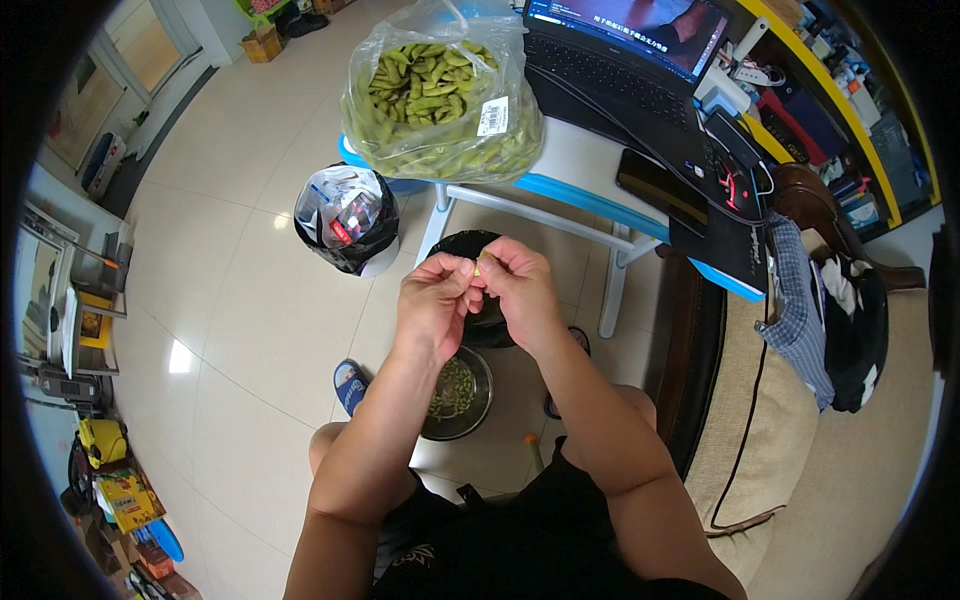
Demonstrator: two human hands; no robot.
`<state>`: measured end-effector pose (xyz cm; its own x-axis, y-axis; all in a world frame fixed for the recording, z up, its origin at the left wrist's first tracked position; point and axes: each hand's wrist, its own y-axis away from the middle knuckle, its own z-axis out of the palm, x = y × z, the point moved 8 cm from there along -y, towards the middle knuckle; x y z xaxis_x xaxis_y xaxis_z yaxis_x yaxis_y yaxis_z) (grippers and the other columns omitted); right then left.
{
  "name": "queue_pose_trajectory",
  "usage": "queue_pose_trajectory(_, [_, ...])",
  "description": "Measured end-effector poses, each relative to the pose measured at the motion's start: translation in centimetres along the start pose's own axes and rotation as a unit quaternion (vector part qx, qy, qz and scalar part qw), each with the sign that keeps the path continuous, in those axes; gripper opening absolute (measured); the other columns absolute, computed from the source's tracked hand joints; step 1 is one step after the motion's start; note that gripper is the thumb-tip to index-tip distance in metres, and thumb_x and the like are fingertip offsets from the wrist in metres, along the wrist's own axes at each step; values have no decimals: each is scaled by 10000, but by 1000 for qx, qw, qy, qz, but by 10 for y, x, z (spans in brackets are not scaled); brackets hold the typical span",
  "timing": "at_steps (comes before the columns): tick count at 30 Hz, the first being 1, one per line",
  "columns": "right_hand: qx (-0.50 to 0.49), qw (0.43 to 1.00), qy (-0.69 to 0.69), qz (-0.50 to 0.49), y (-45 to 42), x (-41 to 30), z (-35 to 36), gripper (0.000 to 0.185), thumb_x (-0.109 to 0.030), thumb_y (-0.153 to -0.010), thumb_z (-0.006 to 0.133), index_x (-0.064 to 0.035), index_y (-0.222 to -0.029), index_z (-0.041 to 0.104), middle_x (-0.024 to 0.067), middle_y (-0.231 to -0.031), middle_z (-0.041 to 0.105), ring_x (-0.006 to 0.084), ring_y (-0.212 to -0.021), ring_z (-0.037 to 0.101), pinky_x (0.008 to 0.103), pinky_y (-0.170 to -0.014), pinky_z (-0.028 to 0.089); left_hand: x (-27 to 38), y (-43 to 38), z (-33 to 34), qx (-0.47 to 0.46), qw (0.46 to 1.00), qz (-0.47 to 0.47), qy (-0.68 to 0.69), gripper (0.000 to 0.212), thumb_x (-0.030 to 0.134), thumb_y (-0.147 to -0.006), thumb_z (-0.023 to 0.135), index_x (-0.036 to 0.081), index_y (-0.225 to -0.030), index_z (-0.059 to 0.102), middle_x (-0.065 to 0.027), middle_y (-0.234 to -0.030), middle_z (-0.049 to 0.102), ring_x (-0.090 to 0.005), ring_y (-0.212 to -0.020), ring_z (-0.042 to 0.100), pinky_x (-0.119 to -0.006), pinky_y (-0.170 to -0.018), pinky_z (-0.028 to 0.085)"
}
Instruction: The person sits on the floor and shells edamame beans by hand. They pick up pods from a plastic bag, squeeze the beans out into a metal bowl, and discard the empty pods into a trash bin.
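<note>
My left hand and my right hand meet in front of me, pinching a small green soybean pod between thumbs and fingers. Most of the pod is covered by the fingertips. Beneath the hands is a black plastic bag, partly hidden by them. A round steel bowl with shelled green beans in it stands on the floor between my feet, its left side behind my left forearm. On the table's near left corner rests a clear plastic bag full of green soybean pods.
The white table with blue edging carries an open laptop, a phone, cables and a mouse. A lined bin of rubbish stands at its left. To my right is a beige sofa with clothes.
</note>
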<state>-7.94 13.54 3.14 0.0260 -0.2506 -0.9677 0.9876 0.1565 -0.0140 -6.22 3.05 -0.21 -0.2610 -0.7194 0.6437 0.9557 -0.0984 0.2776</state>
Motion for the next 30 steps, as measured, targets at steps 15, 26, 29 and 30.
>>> queue_pose_trajectory(15, [62, 917, 385, -83, 3, -5, -8, 148, -134, -916, 518, 8, -948, 547, 196, -899, 612, 373, -767, 605, 441, -674, 483, -4, -2, 7, -53, 997, -42, -33, 114, 71, -919, 575, -34, -951, 607, -123, -853, 653, -194, -705, 638, -298, -619, 538])
queue_pose_trajectory(26, [82, 866, 475, -132, -13, -10, -25, 271, -206, -967, 410, -8, -911, 587, 224, -766, 624, 439, -754, 575, 518, -695, 428, -20, 4, -32, 1, 983, -125, -136, 137, 46, -900, 525, -52, -961, 600, -120, -835, 634, -191, -684, 618, -296, -618, 533])
queue_pose_trajectory(29, [75, 833, 535, -121, -25, 6, -34, 202, -203, -927, 515, -36, -923, 628, 200, -767, 636, 401, -751, 611, 479, -684, 470, -37, 8, -63, 21, 954, -180, -238, 138, 51, -886, 528, -56, -943, 594, -121, -819, 626, -211, -674, 609, -308, -575, 536])
queue_pose_trajectory(30, [67, 821, 557, -102, -29, 18, -37, 202, -206, -923, 519, -39, -944, 631, 198, -794, 644, 399, -771, 612, 480, -710, 470, -43, 10, -77, 32, 939, -194, -282, 138, 50, -884, 528, -59, -938, 594, -121, -817, 624, -212, -674, 608, -309, -565, 535])
